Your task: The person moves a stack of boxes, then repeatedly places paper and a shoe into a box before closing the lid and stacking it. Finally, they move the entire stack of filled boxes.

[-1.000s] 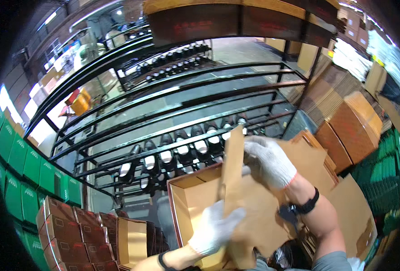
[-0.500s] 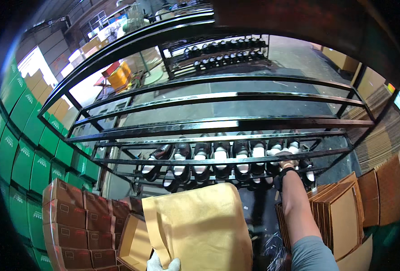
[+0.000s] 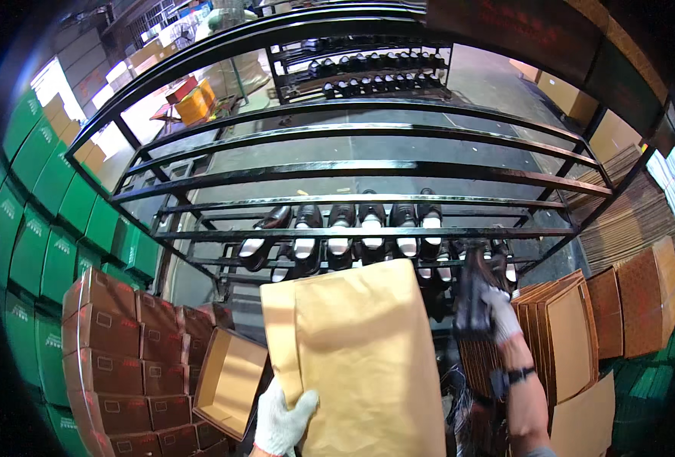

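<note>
My left hand [image 3: 284, 417], in a white glove, grips the left edge of a large tan paper piece [image 3: 368, 358] with a folded flap; its thumb lies on top. Whether this is a bag or a sheet I cannot tell. My right hand [image 3: 501, 312], also gloved, holds black shoes [image 3: 473, 301] in front of the rack, off its bars; they look like a pair. Behind them, several black shoes with pale insoles [image 3: 372, 225] stand in rows on the lower bars of the black metal rack [image 3: 353, 167].
An open box [image 3: 235, 373] with a tan inside sits left of the paper. Brown boxes [image 3: 116, 365] and green boxes [image 3: 48, 206] are stacked at the left. Opened box parts [image 3: 562, 335] lean at the right. Another shoe rack [image 3: 360, 72] stands farther back.
My right hand has lifted shoes off the right end of the rack and drawn them toward me. My left hand and the paper have risen in the picture; the view has shifted.
</note>
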Action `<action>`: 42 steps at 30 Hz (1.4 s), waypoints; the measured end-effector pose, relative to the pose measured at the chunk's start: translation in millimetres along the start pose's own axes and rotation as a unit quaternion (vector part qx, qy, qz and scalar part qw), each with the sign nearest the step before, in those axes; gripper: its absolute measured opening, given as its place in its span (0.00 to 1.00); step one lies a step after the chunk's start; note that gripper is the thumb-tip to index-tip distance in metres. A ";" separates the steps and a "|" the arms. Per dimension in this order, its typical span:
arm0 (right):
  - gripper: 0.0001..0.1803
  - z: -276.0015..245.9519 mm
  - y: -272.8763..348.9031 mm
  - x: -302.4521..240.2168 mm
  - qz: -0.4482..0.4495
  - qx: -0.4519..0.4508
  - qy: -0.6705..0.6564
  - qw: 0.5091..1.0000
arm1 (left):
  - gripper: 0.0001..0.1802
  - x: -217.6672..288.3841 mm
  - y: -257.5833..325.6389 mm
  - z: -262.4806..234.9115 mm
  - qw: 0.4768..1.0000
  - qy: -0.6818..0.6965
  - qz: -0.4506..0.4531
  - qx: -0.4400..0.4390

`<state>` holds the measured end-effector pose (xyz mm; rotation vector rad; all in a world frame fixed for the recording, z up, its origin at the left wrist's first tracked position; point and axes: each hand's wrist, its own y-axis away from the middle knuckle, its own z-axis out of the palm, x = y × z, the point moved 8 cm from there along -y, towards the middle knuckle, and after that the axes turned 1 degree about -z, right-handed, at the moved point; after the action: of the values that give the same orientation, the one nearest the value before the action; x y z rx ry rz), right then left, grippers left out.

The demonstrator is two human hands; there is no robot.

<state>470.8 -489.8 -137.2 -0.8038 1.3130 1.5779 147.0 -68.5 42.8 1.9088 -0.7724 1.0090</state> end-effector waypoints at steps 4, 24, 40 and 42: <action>0.29 -11.0 171.3 -74.0 0.066 -0.106 -0.074 0.989 | 0.21 3.0 -11.2 -17.2 0.998 0.029 0.052 0.031; 0.43 221.5 291.1 -268.9 -0.339 -0.213 0.508 0.763 | 0.57 28.2 41.0 149.4 0.875 -0.228 0.173 -0.390; 0.45 213.0 240.4 -184.7 -0.406 -0.303 0.417 0.754 | 0.39 56.2 58.2 83.8 0.695 -0.236 0.605 -0.310; 0.40 212.3 239.1 -199.2 -0.437 -0.253 0.384 0.773 | 0.39 56.1 57.0 106.9 0.684 -0.250 0.610 -0.313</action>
<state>339.7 -335.9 180.7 -2.1934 0.7276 0.7947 167.1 -196.2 76.3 0.8499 -2.5217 0.6701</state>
